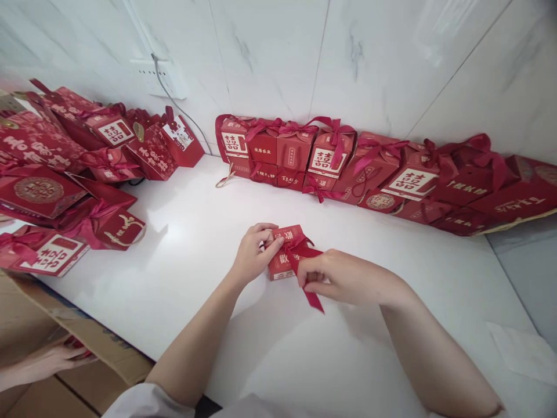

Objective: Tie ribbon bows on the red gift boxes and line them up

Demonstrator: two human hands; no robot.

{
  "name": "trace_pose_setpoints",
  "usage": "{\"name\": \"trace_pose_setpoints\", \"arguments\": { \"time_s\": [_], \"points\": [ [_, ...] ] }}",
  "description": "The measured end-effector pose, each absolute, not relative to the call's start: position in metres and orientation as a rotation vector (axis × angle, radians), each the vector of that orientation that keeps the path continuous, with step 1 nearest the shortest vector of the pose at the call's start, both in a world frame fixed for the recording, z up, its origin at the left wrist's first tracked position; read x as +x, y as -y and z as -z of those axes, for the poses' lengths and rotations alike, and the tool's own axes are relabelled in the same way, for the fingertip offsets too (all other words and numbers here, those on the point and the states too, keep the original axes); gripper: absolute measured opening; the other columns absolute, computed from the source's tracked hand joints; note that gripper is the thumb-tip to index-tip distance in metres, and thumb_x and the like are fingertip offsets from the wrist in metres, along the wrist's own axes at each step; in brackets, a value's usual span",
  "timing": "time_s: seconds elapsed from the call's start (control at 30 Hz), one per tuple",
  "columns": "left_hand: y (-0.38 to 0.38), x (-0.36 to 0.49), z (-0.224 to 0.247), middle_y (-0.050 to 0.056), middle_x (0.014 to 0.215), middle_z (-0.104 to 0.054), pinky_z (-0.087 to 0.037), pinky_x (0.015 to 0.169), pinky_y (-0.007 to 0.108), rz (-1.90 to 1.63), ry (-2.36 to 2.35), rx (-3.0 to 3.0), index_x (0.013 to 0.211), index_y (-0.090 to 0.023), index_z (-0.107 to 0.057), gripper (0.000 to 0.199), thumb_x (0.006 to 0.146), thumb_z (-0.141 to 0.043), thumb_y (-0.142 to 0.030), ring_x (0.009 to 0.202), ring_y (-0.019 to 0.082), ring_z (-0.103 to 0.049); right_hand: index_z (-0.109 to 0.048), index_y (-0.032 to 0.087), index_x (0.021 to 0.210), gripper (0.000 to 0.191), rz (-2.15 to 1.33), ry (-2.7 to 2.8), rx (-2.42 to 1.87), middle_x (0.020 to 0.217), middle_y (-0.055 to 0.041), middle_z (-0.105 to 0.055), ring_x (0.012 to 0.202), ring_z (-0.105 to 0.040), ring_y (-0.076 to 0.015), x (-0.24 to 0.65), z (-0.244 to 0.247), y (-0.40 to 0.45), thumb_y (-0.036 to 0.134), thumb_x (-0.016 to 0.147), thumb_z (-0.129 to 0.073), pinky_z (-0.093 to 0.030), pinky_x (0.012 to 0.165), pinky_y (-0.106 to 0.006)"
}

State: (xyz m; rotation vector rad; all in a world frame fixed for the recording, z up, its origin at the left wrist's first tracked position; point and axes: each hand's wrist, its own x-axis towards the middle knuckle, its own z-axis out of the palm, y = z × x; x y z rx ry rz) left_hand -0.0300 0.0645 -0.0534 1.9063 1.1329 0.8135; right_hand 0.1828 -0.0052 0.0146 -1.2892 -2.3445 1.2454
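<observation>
A small red gift box (285, 273) with white lettering lies on the white table (270, 360) in front of me. My left hand (260, 249) grips its left side, the thumb pressing on top near the knot. Across the box runs a red ribbon (314, 299), tied at the middle, with a loose tail hanging over the near right edge. My right hand (335, 277) is closed in a pinch on this ribbon at the box's right side. Its curled fingers partly hide the ribbon there.
Red gift boxes (333, 152) with bows stand stacked in a row along the tiled wall. More red boxes (41, 194) crowd the table's left end. At lower left, another person's hand (58, 355) holds something red over a cardboard box (93, 331). A cable (174, 101) hangs from the wall socket.
</observation>
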Motion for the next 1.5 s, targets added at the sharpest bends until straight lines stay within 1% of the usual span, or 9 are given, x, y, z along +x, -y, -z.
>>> {"name": "trace_pose_setpoints", "arguments": {
  "time_s": [0.1,0.2,0.37,0.53,0.7,0.83,1.07,1.27,1.5],
  "points": [
    [-0.064,-0.030,0.052,0.007,0.117,-0.063,-0.046,0.096,0.040,-0.806,-1.100,1.887,0.059,-0.018,-0.039,0.043,0.087,-0.060,-0.042,0.114,0.023,-0.057,-0.066,0.024,0.086,0.015,-1.542,2.311,-1.168,0.069,0.0039,-0.067,0.059,-0.061,-0.0128,0.192,-0.023,0.004,0.017,0.086,-0.053,-0.043,0.059,-0.024],
    [-0.063,-0.030,0.051,0.008,0.118,-0.062,-0.046,0.098,0.042,-0.806,-1.159,1.891,0.059,-0.018,-0.046,0.043,0.082,-0.066,-0.048,0.116,0.025,-0.057,-0.067,0.024,0.091,0.019,-1.410,2.133,-1.358,0.065,0.0034,-0.064,0.057,-0.057,-0.0134,0.201,-0.021,-0.003,0.035,0.093,-0.051,-0.041,0.057,-0.025],
    [-0.061,-0.031,0.049,0.009,0.124,-0.057,-0.050,0.093,0.043,-0.730,-1.156,1.915,0.069,-0.019,-0.059,0.033,0.075,-0.073,-0.047,0.118,0.027,-0.055,-0.061,0.025,0.102,0.027,-1.098,1.793,-1.520,0.089,0.0012,-0.065,0.078,-0.058,-0.0155,0.199,0.007,-0.025,0.046,0.095,-0.046,-0.044,0.072,-0.029],
    [-0.064,-0.036,0.048,0.008,0.128,-0.053,-0.051,0.093,0.042,-0.629,-1.011,1.862,0.067,-0.018,-0.051,0.039,0.072,-0.077,-0.047,0.120,0.027,-0.054,-0.061,0.022,0.091,0.029,-1.159,1.774,-1.442,0.102,-0.0030,-0.060,0.089,-0.058,-0.0167,0.191,0.031,-0.038,0.048,0.092,-0.050,-0.046,0.085,-0.035],
    [-0.067,-0.039,0.049,0.007,0.134,-0.051,-0.047,0.102,0.046,-0.569,-0.919,1.860,0.065,-0.018,-0.053,0.037,0.072,-0.077,-0.045,0.126,0.029,-0.050,-0.061,0.022,0.082,0.025,-1.104,1.811,-1.476,0.138,-0.0079,-0.047,0.130,-0.044,-0.0243,0.189,0.030,-0.034,0.046,0.088,-0.059,-0.036,0.106,-0.047],
    [-0.068,-0.040,0.050,0.005,0.135,-0.051,-0.045,0.106,0.044,-0.548,-0.912,1.865,0.072,-0.021,-0.066,0.025,0.073,-0.077,-0.044,0.127,0.027,-0.050,-0.065,0.023,0.085,0.018,-1.224,1.924,-1.314,0.152,-0.0071,-0.037,0.145,-0.027,-0.0238,0.191,0.024,-0.031,0.040,0.089,-0.062,-0.028,0.112,-0.048],
    [-0.069,-0.040,0.045,0.003,0.133,-0.053,-0.046,0.106,0.042,-0.505,-0.860,1.892,0.094,-0.033,-0.076,0.021,0.075,-0.077,-0.043,0.126,0.026,-0.051,-0.063,0.022,0.079,0.030,-1.430,1.813,-1.201,0.151,-0.0049,-0.041,0.142,-0.035,-0.0242,0.194,0.021,-0.033,0.048,0.092,-0.057,-0.027,0.114,-0.047],
    [-0.069,-0.042,0.042,0.003,0.131,-0.054,-0.048,0.103,0.041,-0.495,-0.855,1.951,0.098,-0.033,-0.075,0.024,0.075,-0.077,-0.041,0.122,0.026,-0.054,-0.059,0.020,0.075,0.028,-1.389,1.831,-1.141,0.134,-0.0060,-0.054,0.124,-0.052,-0.0208,0.192,0.028,-0.036,0.043,0.090,-0.061,-0.032,0.110,-0.041],
    [-0.070,-0.045,0.040,0.005,0.131,-0.053,-0.045,0.104,0.041,-0.451,-0.915,2.047,0.095,-0.029,-0.075,0.028,0.073,-0.077,-0.047,0.126,0.028,-0.049,-0.060,0.021,0.077,0.020,-1.360,1.886,-1.157,0.127,-0.0042,-0.055,0.117,-0.055,-0.0190,0.193,0.027,-0.036,0.035,0.091,-0.060,-0.036,0.106,-0.038]
  ]
}}
